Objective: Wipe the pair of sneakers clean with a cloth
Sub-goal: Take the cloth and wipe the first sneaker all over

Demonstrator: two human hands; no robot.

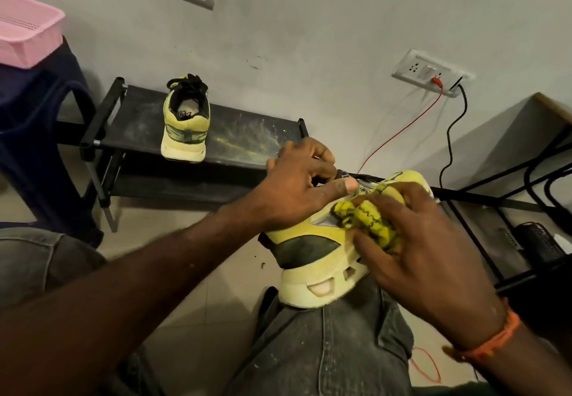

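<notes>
Yellow dust streaks the black shoe rack point(235, 135), the fixed reference for this report. One sneaker point(185, 123) of the pair stands on the rack's top shelf, heel toward the camera, with no hand on it. The other sneaker point(325, 256) is off the rack, in front of its right end, resting sole-down on the person's knee point(334, 343) with its heel nearest the camera.

The left hand point(305, 185) grips this sneaker at the collar, fingers curled over the opening and thumb laid along the upper. The right hand point(430, 253) holds a bunched yellow-and-black cloth point(368, 223), fingers curled round it and pressing it against the sneaker's side panel, on the side away from the rack.

Assessment: wiping of the held sneaker appears to be in progress; the sneaker on the rack probably remains to be done, though its condition cannot be confirmed from here.

Recommendations for the current step:
- Hold the collar firmly so the sneaker does not rock on the knee under pressure.
- Work the cloth in short strokes along the panel, then into the sole cut-outs, where dirt is likely to lodge.
- Refold the cloth to a fresh face once it soils.
- Turn the sneaker to reach the side facing the rack.
</notes>
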